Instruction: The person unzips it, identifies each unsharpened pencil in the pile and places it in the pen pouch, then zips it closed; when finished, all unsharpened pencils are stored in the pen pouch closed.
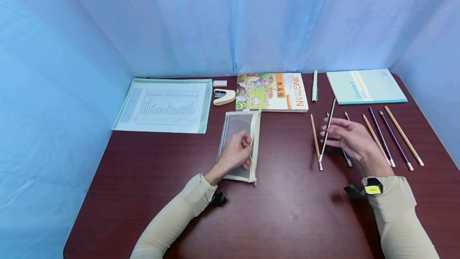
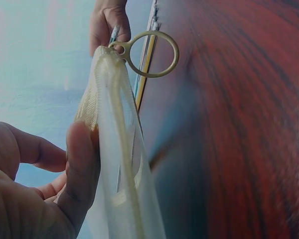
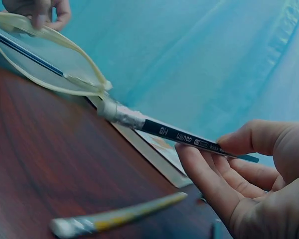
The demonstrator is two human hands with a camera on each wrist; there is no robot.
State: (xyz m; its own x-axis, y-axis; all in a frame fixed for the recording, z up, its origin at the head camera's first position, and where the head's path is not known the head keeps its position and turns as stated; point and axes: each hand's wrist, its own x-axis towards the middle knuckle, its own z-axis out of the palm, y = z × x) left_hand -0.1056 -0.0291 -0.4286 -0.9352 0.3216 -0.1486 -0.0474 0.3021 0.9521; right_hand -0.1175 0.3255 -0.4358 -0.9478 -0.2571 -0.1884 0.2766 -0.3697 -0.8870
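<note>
My left hand (image 1: pixel 235 151) pinches the cream-trimmed edge of a see-through mesh zip pouch (image 1: pixel 240 122), lifting that edge. In the right wrist view the pouch (image 3: pixel 77 44) gapes, and a dark pencil (image 3: pixel 32 56) shows inside it. A gold ring pull (image 2: pixel 177 55) hangs at one end of the pouch in the left wrist view. My right hand (image 1: pixel 353 141) holds a black HB pencil (image 3: pixel 164 130) between thumb and fingers, its white eraser end toward the pouch. Beneath and around that hand lie several pencils, among them a natural-wood one (image 1: pixel 314 133) and a purple one (image 1: pixel 397 141).
Along the back of the dark red table (image 1: pixel 161 211) are a mesh document folder (image 1: pixel 169 127), an eraser (image 1: pixel 220 83), a cream stapler (image 1: pixel 225 97), a book (image 1: pixel 266 91), a pale green pen (image 1: pixel 314 85) and a notebook (image 1: pixel 370 91). Blue curtains (image 1: pixel 179 23) hang behind.
</note>
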